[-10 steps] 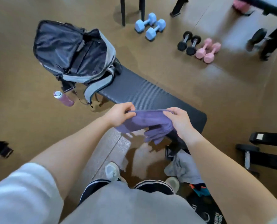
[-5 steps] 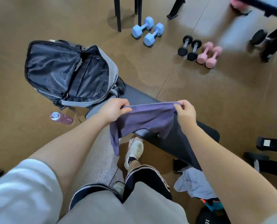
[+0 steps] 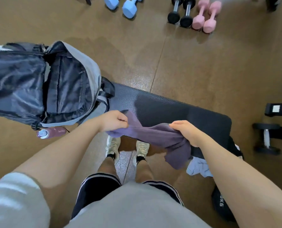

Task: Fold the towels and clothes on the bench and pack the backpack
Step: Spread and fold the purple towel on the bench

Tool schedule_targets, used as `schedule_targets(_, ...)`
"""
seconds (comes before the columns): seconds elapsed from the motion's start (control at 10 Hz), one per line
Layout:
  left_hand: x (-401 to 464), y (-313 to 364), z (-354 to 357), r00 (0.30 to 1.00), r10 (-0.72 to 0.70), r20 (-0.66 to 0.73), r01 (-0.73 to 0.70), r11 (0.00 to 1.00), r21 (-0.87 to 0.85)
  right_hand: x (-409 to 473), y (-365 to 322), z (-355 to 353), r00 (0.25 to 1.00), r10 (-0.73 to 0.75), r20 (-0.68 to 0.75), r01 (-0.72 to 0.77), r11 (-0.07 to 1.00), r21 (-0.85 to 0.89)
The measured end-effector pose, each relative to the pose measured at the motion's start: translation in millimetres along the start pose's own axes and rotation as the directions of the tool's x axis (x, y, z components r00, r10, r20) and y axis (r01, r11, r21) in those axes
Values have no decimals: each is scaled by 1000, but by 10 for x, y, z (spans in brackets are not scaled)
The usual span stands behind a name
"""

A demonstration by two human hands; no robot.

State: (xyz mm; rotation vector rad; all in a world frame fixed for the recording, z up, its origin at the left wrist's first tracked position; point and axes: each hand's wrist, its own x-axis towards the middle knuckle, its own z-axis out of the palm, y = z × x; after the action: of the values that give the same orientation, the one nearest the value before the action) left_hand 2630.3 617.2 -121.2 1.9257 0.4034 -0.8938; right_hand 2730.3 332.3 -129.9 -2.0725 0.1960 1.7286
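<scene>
Purple cloth (image 3: 160,137), bunched so its shape is hard to read, stretches over the bench's (image 3: 178,111) near edge, pinched by the left hand (image 3: 114,120) and gripped by the right hand (image 3: 188,133), right of the open backpack (image 3: 43,86), whose left side is cut off

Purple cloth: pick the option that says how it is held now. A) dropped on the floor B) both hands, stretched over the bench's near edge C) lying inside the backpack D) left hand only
B: the left hand and right hand each grip the purple cloth over the bench.
</scene>
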Motion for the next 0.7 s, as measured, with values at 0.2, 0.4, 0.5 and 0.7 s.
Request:
schedule_targets(0.2, 1152, -573, 7, 949, 151, -277, -66, 954, 293, 1270, -286, -215, 798, -278, -534, 164, 954, -251)
schedule_targets(0.4, 2056, -1063, -38, 961, 89, -263, 22, 920, 391, 2184, -336, -469, 657, -244, -713, 114, 967, -227)
schedule_targets(0.5, 2124, -1248, -194, 965, -7, -263, 125, 892, 435, 2402, -427, -552, 614, -263, -745, 23, 948, -316)
schedule_targets(0.7, 2132, -1001, -478, 805, 114, -582, 82, 951, 299, 2390, -702, -328, 526, -396, -753, -46, 870, -490)
